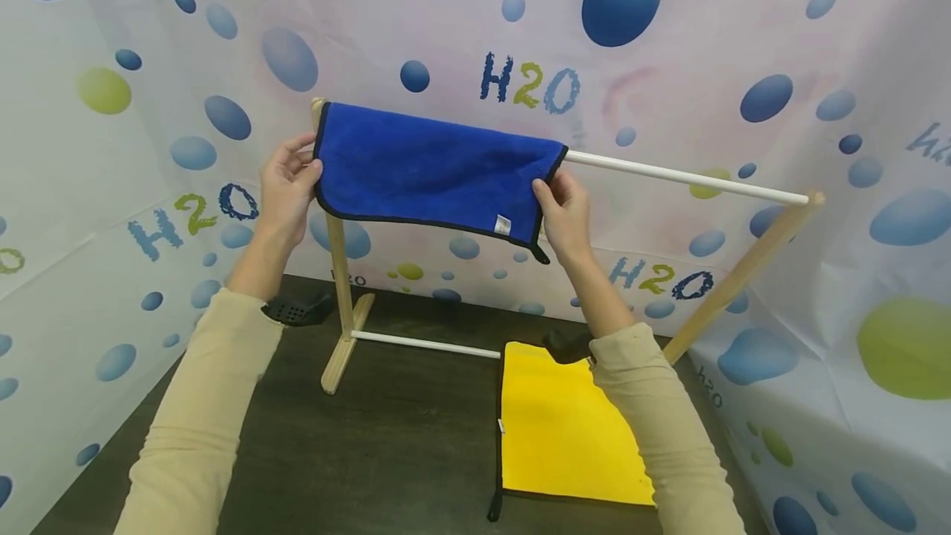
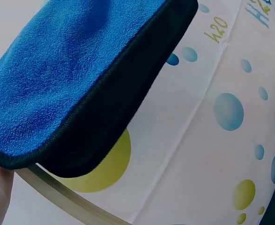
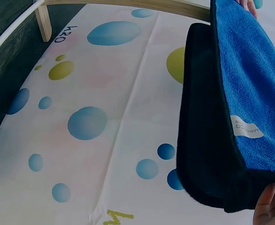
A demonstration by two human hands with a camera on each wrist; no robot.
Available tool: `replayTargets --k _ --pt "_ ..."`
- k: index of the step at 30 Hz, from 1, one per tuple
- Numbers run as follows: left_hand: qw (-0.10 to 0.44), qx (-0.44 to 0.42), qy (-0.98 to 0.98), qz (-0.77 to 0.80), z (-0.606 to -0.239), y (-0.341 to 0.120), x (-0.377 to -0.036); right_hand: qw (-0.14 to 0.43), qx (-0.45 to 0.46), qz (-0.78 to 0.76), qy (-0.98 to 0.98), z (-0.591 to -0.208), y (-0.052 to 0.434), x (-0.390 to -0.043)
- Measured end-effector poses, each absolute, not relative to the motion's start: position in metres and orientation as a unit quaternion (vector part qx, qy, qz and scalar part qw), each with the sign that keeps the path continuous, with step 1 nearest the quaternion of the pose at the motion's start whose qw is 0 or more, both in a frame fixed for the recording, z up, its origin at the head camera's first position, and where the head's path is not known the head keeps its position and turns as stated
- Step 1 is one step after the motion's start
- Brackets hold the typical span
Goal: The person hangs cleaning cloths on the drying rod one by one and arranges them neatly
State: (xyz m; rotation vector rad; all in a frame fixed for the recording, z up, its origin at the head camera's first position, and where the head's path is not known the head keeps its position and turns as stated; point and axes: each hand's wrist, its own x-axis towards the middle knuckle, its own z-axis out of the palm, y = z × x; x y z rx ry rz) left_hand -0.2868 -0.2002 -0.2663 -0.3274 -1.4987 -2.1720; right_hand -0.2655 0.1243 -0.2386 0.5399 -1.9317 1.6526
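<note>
Blue towel draped over white rail of wooden rack, toward 11 o'clock. Left hand pinching its left edge, right hand pinching right edge. Yellow cloth flat on bench at 5 o'clock.

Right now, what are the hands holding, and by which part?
Both hold the blue towel draped over the white rod: the left hand grips its left edge, the right hand its right edge near the lower corner.
</note>
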Motion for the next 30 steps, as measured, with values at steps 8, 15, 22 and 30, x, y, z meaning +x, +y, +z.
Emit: replayTargets --k 8,15,22,30 --pt "0.243 -0.112 -0.542 -0.797 -0.276 -0.199 -0.289 0.223 0.219 0.595 -0.740 -0.254 0.136 -0.266" --pt "0.251 -0.118 -0.562 -0.779 -0.294 -0.198 -0.290 0.208 0.231 0.590 -0.745 -0.264 0.138 -0.264" --pt "0.254 -0.113 -0.575 -0.769 -0.311 -0.197 -0.289 0.207 0.218 0.589 -0.750 -0.273 0.139 -0.263" --pt "0.247 -0.107 -0.578 -0.770 -0.321 -0.194 -0.290 0.231 0.186 0.568 -0.767 -0.282 0.147 -0.261"
